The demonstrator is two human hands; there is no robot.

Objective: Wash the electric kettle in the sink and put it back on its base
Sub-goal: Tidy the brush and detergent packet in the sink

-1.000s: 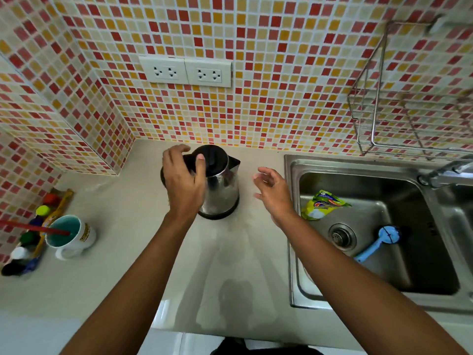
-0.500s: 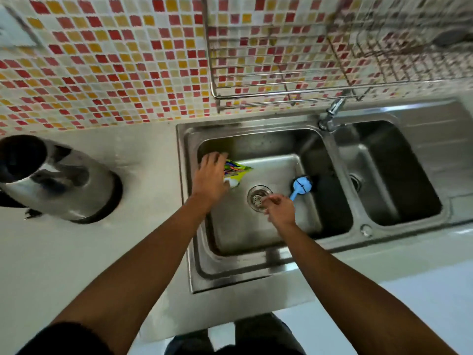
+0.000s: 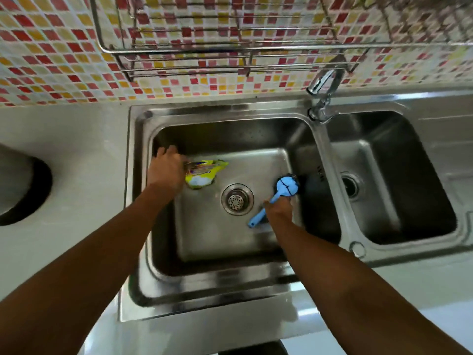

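Step in hand: preparing the sink, not yet washing. The kettle (image 3: 12,180) is at the far left edge of the view, on the counter (image 3: 76,149) and well apart from the basin. Only part of its steel body shows, above what looks like its dark base (image 3: 44,190).

Your left hand (image 3: 166,170) is down in the left basin of the sink (image 3: 230,108), over the left end of the yellow packet (image 3: 204,172). Its fingers reach toward the basin wall. Whether the thumb is pinching the packet cannot be told, because the back of the hand hides the contact.

Your right hand (image 3: 279,208) is lower in the same basin, its fingers curled around the handle of the blue brush (image 3: 288,185). The round brush head points toward the right wall, and the handle's tail sticks out on the drain side. The drain (image 3: 237,199) lies between your two hands and is uncovered.

No water can be seen running from the tap (image 3: 323,85).

Judgement: the task is at an early stage — tools are being gathered and the kettle is untouched by water.

Next move calls for:
- Get a sure grip on the packet before you lift it, as it looks limp and partly open and could spill.
- Free a hand to fetch the kettle from the left and bring it over the basin — off its base first, so the base stays dry.
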